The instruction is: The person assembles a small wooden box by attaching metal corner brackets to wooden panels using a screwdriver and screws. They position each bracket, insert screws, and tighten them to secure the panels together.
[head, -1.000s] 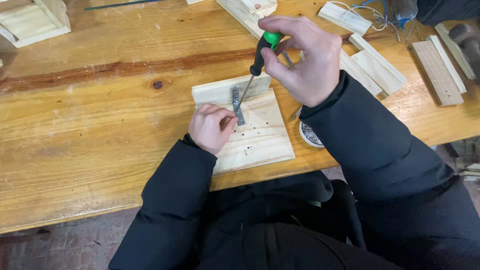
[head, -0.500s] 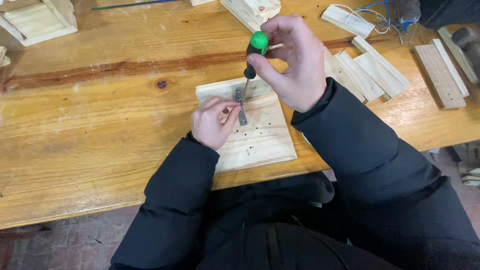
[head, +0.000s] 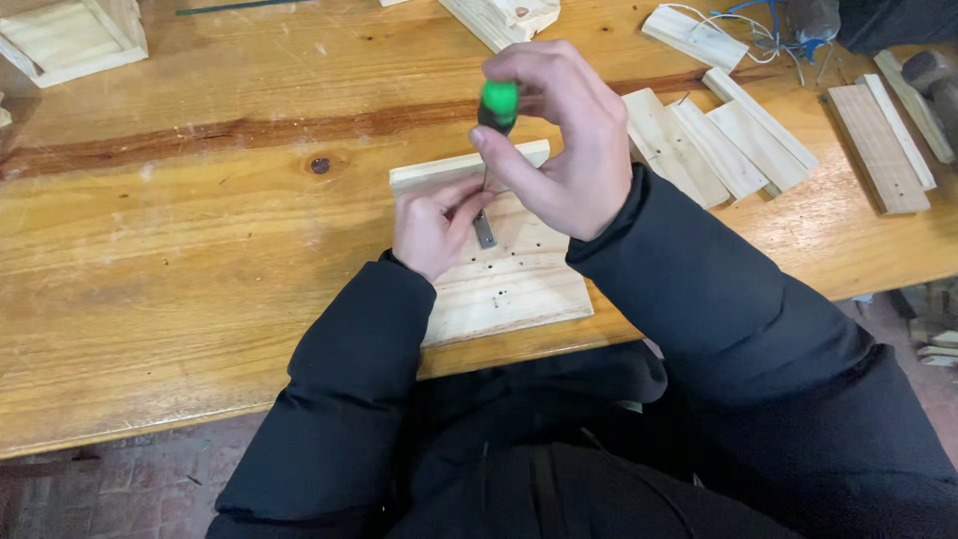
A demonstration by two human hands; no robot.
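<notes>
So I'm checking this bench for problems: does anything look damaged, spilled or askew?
Nothing spilled or broken. The pale board under the left hand is peppered with small holes and lies slightly crooked to the table edge. The right hand holds the screwdriver upright.

I saw the screwdriver, black-handled with a bright green cap, standing almost upright over the board, its handle wrapped by the right hand's fingers and its thin shaft running down to the metal piece. That small grey metal plate lay flat on the pale wooden board, pinned there by the fingertips of the left hand, with only its lower end showing. The board itself was a roughly square slab of light pine dotted with several small holes, lying flat near the table's front edge.
</notes>
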